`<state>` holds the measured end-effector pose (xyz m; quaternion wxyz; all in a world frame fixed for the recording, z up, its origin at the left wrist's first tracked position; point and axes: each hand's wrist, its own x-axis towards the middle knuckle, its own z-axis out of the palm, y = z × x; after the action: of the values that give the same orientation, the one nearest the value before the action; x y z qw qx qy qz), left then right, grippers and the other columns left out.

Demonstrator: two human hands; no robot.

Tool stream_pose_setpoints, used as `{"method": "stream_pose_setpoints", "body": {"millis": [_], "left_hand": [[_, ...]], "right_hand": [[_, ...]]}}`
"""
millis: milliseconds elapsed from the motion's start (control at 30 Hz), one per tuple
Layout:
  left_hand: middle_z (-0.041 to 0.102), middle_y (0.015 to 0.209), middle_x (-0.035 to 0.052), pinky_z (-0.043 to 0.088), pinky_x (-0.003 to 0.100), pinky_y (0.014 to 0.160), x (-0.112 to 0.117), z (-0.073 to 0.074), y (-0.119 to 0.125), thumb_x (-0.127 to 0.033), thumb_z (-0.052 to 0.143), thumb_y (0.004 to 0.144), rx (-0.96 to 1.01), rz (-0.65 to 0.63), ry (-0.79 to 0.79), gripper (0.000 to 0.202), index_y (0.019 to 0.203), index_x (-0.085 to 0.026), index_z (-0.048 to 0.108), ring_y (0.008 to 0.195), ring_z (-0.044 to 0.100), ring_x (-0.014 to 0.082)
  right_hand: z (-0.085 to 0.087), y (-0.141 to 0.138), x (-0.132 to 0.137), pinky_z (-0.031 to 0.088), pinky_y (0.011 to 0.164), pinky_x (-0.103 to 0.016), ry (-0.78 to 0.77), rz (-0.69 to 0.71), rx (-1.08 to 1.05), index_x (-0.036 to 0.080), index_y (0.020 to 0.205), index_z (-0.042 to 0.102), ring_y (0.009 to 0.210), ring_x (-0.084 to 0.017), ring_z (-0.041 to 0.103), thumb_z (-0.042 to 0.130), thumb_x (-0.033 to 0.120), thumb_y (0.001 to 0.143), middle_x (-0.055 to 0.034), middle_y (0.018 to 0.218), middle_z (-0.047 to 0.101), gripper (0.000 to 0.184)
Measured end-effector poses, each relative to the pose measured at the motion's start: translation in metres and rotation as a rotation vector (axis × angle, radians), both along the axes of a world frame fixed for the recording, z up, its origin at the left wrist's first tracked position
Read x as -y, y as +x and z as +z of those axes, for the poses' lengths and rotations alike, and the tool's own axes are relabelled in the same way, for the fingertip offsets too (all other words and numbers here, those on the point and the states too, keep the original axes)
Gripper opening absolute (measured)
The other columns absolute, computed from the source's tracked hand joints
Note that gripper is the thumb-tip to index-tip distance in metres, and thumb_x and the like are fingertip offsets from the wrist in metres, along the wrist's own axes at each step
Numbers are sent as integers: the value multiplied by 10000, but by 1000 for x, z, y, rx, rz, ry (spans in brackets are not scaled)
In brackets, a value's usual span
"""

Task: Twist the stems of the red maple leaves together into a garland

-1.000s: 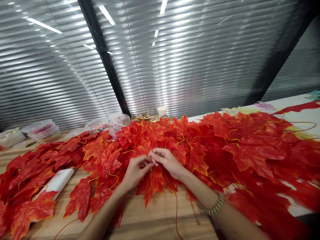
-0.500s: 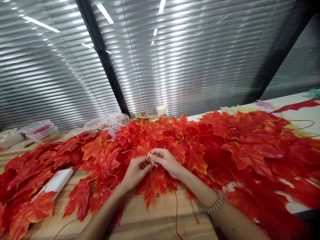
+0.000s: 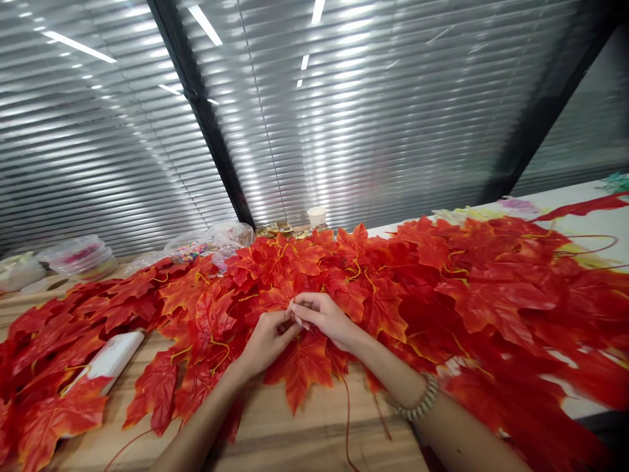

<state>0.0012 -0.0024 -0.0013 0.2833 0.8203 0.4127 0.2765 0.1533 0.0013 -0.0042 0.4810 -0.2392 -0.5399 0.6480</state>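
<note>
A wide heap of red and orange fake maple leaves (image 3: pixel 442 282) covers the wooden table (image 3: pixel 304 439). Just in front of the heap's middle, my left hand (image 3: pixel 264 341) and my right hand (image 3: pixel 324 316) meet fingertip to fingertip. Both are pinched shut on the stem end of one maple leaf (image 3: pixel 302 367) that hangs below them toward me. A thin red stem (image 3: pixel 346 419) trails down from under my right wrist. My right wrist wears a bead bracelet (image 3: pixel 417 405).
A white flat box (image 3: pixel 114 357) lies at the left, partly under leaves. Clear plastic tubs (image 3: pixel 83 257) and bags of small beads (image 3: pixel 196 249) stand along the back left. A small white paper cup (image 3: pixel 316 216) sits by the window blinds. A white table (image 3: pixel 590 216) adjoins at the right.
The held leaf has turned and slid a little lower and to the right under my fingers. My hands stay pinched together in nearly the same spot.
</note>
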Motion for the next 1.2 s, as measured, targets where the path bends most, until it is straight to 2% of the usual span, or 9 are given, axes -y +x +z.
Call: {"method": "stream_pose_setpoints", "body": {"millis": [233,733,1200], "left_hand": [[621,654,22,397,203,584,0,-2,-2,-248,485,829,-29,-17,6,218,707,-111,603,590,542,118],[606,640,-3,382,185,546,-2,-4,-2,-178,481,819,-61,-37,51,190,701,-122,618,537,485,89],[557,622,-10,364,182,542,-1,-7,-3,-137,448,812,-83,-63,71,196,650,-127,557,545,476,87]], "right_hand": [[-1,0,0,335,500,-215,41,13,15,146,737,596,503,-75,420,595,325,777,32,585,500,184],[2,0,2,352,511,-221,107,11,65,143,771,617,520,-81,429,596,374,770,24,593,501,232],[0,-1,1,373,526,-230,147,20,119,145,769,614,532,-92,454,595,362,765,18,596,523,218]]}}
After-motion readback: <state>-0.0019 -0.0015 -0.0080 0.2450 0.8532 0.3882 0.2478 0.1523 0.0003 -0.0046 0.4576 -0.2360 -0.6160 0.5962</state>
